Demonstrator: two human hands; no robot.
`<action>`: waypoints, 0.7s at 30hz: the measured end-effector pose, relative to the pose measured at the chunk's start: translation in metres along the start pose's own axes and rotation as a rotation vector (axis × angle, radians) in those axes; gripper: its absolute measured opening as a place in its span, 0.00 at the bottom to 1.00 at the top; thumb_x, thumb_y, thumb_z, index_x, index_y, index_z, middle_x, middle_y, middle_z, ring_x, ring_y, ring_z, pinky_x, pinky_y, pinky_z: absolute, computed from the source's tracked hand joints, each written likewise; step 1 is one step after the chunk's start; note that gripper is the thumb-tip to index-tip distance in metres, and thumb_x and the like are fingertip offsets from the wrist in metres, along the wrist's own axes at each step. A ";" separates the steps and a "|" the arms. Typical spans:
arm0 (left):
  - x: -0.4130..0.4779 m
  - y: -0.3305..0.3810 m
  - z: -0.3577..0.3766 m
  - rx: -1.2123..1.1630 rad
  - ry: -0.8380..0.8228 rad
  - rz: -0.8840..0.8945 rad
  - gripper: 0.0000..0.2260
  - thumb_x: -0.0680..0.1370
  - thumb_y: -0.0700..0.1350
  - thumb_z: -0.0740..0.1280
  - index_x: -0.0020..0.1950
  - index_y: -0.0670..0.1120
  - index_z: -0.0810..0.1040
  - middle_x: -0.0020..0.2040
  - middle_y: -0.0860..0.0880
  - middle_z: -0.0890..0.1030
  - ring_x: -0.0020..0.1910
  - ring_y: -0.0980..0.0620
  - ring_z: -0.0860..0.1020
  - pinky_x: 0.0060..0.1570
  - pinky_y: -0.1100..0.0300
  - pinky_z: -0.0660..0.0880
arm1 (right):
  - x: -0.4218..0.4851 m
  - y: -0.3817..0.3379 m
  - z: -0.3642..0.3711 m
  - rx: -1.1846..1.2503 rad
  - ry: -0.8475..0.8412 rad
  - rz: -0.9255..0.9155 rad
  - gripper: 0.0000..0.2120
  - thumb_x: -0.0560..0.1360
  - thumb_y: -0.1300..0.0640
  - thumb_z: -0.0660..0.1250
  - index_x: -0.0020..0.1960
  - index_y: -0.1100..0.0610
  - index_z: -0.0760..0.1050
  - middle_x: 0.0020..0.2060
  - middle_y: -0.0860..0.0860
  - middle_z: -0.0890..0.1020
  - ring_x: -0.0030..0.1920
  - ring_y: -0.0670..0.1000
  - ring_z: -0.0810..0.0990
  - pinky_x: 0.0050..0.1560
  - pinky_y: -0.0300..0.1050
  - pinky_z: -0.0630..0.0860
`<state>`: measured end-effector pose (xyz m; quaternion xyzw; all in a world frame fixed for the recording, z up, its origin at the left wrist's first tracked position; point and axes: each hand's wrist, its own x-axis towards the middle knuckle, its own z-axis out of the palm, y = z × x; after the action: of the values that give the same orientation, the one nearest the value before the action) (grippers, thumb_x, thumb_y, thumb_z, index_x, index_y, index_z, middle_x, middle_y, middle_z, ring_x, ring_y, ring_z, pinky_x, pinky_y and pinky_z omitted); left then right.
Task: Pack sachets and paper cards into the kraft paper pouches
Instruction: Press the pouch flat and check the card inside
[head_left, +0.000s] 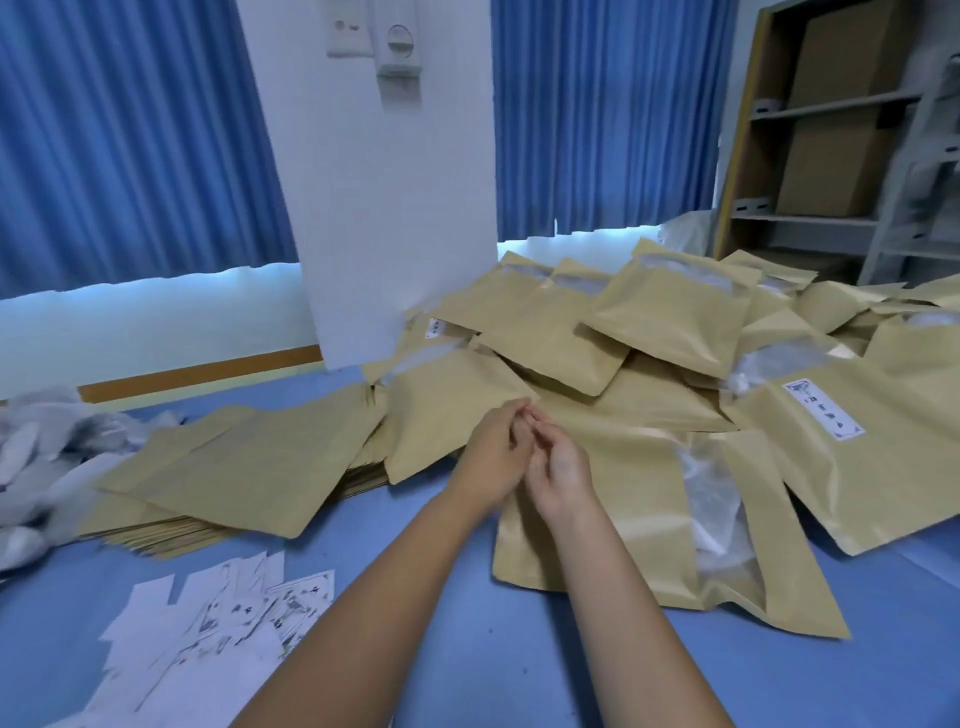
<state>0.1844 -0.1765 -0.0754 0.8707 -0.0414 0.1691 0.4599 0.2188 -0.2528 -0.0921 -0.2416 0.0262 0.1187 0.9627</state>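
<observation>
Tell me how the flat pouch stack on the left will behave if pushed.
The pouch stack is already fanned out, so it would likely slide apart rather than move whole. The pouches look thin and flat, so probably light and bendy. The blue table looks smooth, offering little grip.

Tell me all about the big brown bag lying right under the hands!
The kraft pouch is flat, tan, papery and a little shiny. A clear window strip runs down it. It lies on the blue table, its far end tucked under the pouch heap. Both hands hover over its top edge.
</observation>
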 end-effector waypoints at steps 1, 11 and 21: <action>-0.006 -0.012 -0.013 0.067 0.109 0.014 0.16 0.79 0.40 0.60 0.67 0.45 0.71 0.62 0.47 0.76 0.60 0.51 0.75 0.60 0.59 0.71 | -0.001 0.012 0.003 0.006 -0.002 0.032 0.15 0.79 0.72 0.51 0.65 0.71 0.65 0.54 0.66 0.76 0.53 0.59 0.78 0.65 0.50 0.69; -0.081 -0.120 -0.157 1.040 0.179 -0.453 0.14 0.79 0.36 0.57 0.62 0.47 0.74 0.59 0.46 0.78 0.57 0.47 0.78 0.51 0.57 0.72 | -0.038 0.143 0.036 -0.474 -0.143 0.326 0.14 0.79 0.71 0.57 0.63 0.76 0.66 0.60 0.71 0.74 0.62 0.65 0.75 0.61 0.50 0.73; -0.178 -0.149 -0.208 0.625 0.113 -0.189 0.20 0.77 0.52 0.68 0.69 0.54 0.74 0.70 0.59 0.70 0.67 0.59 0.69 0.60 0.68 0.65 | -0.078 0.199 0.050 -0.520 -0.376 0.454 0.09 0.81 0.67 0.56 0.56 0.60 0.74 0.51 0.56 0.83 0.53 0.56 0.82 0.51 0.48 0.80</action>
<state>-0.0023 0.0641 -0.1435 0.9590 0.1192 0.1781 0.1855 0.0945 -0.0764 -0.1312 -0.4396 -0.1287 0.3734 0.8067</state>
